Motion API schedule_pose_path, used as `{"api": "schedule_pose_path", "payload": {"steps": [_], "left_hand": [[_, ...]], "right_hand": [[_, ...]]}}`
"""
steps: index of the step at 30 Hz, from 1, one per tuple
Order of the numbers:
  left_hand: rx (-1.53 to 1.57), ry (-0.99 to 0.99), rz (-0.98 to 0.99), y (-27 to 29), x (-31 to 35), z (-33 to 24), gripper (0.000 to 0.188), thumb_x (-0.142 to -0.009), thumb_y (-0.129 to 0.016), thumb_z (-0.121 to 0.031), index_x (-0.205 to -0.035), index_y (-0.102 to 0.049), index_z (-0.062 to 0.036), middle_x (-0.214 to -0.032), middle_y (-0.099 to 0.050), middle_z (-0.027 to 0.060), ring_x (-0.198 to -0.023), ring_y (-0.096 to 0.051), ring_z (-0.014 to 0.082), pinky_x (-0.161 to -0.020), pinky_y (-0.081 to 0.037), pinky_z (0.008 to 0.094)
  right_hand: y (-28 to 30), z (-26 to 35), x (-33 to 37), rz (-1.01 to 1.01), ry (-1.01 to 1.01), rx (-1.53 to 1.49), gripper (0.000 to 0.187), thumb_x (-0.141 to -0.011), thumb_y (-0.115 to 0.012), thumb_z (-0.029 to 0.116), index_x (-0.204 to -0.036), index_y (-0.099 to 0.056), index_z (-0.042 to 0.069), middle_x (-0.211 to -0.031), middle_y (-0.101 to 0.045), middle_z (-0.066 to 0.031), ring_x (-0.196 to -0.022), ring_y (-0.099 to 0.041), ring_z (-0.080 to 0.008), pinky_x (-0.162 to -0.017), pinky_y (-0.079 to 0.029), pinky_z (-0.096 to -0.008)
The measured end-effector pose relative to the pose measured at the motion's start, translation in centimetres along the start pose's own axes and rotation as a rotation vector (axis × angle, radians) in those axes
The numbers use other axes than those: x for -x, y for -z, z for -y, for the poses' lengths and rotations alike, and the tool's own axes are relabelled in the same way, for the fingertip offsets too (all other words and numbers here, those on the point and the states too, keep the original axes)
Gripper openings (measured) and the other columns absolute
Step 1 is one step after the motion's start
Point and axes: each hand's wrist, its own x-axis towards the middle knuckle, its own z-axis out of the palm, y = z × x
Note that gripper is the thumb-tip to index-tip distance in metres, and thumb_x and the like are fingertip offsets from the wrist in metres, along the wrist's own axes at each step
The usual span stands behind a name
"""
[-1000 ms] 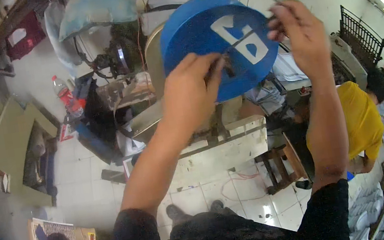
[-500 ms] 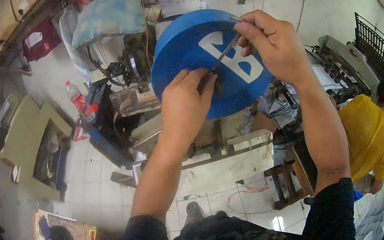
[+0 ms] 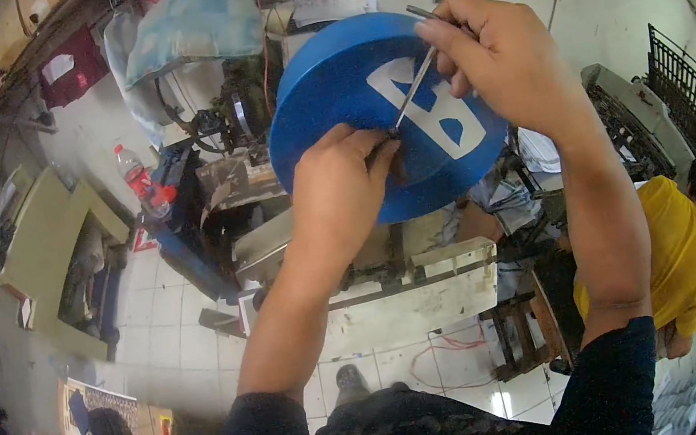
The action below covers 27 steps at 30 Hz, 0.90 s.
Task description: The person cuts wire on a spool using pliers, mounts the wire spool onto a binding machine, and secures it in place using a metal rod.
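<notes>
A big round blue disc (image 3: 319, 87) with a deep rim and a white flat marking (image 3: 447, 117) on its face stands tilted before me. My right hand (image 3: 500, 60) grips a thin metal rod (image 3: 415, 92) at its upper end, where a bent or crosswise piece sticks out past the fingers. The rod slants down to the disc's middle. There my left hand (image 3: 345, 168) pinches around the rod's lower tip, its fingers closed on a small dark part at the centre of the disc. What exactly these fingers hold is mostly hidden.
Machinery with a pale, worn board (image 3: 413, 293) stands below the disc. At left are a plastic bottle (image 3: 132, 169) and a cream machine cover (image 3: 56, 252). A patterned cushion (image 3: 194, 29) lies behind. To the right, a person in a yellow shirt (image 3: 668, 251) bends beside more machinery.
My right hand has shifted slightly right and up, and the rod now stands steeper. My left hand has stayed at the disc's centre, moving only slightly.
</notes>
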Motion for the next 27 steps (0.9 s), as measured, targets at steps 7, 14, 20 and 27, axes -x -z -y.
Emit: {"api": "schedule_pose_path", "payload": {"steps": [7, 14, 20, 27], "left_hand": [[0.038, -0.021, 0.013, -0.2, 0.0, 0.1, 0.013, -0.084, -0.068, -0.014, -0.09, -0.073, -0.0029, -0.083, -0.066, 0.0148, -0.077, -0.064, 0.0328, -0.07, -0.051, 0.0387], [0.042, -0.031, 0.012, 0.2, 0.1, 0.4, 0.012, -0.084, -0.067, -0.012, -0.09, -0.072, -0.003, -0.084, -0.067, 0.0144, -0.078, -0.064, 0.033, -0.072, -0.051, 0.0385], [0.055, -0.033, 0.027, 0.0, 0.1, 0.5, 0.012, -0.084, -0.068, -0.013, -0.088, -0.072, -0.0028, -0.083, -0.066, 0.0145, -0.078, -0.064, 0.033, -0.071, -0.052, 0.0392], [-0.036, -0.107, -0.191, -0.6, -1.1, -1.3, 0.017, -0.084, -0.067, -0.02, -0.086, -0.07, -0.0041, -0.079, -0.064, 0.0126, -0.072, -0.064, 0.0339, -0.065, -0.052, 0.0415]], "right_hand": [[0.8, -0.2, -3.4, -0.008, 0.429, 0.586, 0.03, -0.091, -0.057, 0.029, -0.081, -0.064, 0.001, -0.07, -0.061, -0.0137, -0.066, -0.06, -0.0268, -0.064, -0.048, -0.0378], [2.7, 5.2, -4.3, 0.491, 0.035, 0.38, 0.03, -0.092, -0.06, 0.027, -0.075, -0.061, 0.003, -0.058, -0.056, -0.003, -0.05, -0.056, -0.0104, -0.048, -0.043, -0.0266], [1.3, 4.4, -3.8, 0.294, -0.049, 0.537, 0.038, -0.09, -0.058, 0.033, -0.078, -0.065, -0.003, -0.055, -0.057, -0.0087, -0.05, -0.058, -0.0186, -0.053, -0.045, -0.0343], [1.7, 3.8, -4.5, 0.387, 0.115, 0.634, 0.042, -0.088, -0.059, 0.035, -0.077, -0.066, -0.004, -0.055, -0.057, -0.0104, -0.051, -0.059, -0.0204, -0.054, -0.046, -0.0356]]}}
